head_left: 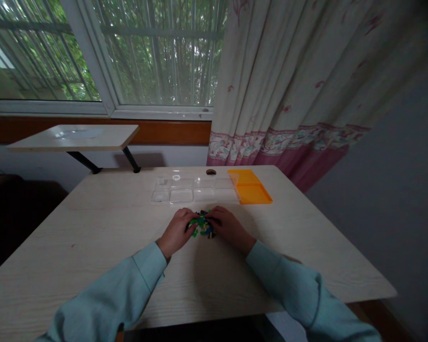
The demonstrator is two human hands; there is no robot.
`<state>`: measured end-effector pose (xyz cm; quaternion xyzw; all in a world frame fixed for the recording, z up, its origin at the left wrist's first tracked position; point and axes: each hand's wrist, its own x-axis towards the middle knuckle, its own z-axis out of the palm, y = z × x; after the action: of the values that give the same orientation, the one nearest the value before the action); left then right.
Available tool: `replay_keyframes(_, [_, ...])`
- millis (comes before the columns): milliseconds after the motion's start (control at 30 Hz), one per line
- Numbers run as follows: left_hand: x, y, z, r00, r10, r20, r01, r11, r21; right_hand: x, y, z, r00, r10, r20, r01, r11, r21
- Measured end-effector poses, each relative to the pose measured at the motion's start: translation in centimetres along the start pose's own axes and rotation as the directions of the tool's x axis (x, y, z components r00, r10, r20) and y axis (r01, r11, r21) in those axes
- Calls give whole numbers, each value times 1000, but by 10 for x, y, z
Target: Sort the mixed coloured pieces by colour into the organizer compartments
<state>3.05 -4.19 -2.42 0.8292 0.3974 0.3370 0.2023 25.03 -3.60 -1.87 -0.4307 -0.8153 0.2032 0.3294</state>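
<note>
A small heap of tiny green, blue, dark and pale pieces (pixel 202 227) lies on the table in front of me; they look like small building bricks, too small to tell for certain. My left hand (pixel 180 228) rests at the heap's left side, fingers and thumb reaching in a little apart. From the right, my right hand (pixel 231 229) reaches over the heap's edge, its fingers stretched out and thumb apart. Both hands touch the pieces. Some fingertips are hidden among them, and I see no piece clearly lifted.
Beyond the heap lies a clear plastic compartment box (pixel 181 194), overlapping a shallow orange tray (pixel 256 194) on its right. A raised shelf (pixel 107 137) stands on black legs at the back left. The pale wooden table (pixel 103 228) has a cable hole (pixel 211 172) near its back edge.
</note>
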Motion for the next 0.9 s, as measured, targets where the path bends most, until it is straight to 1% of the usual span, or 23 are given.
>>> replay_keyframes(200, [0, 1, -1, 1000, -8, 5, 8, 1000, 2, 1, -2, -1, 1000, -6, 8, 6, 1000, -28])
replay_keyframes(900, [0, 1, -1, 1000, -13, 9, 13, 1000, -2, 1, 1, -1, 1000, -17, 10, 18, 999, -29])
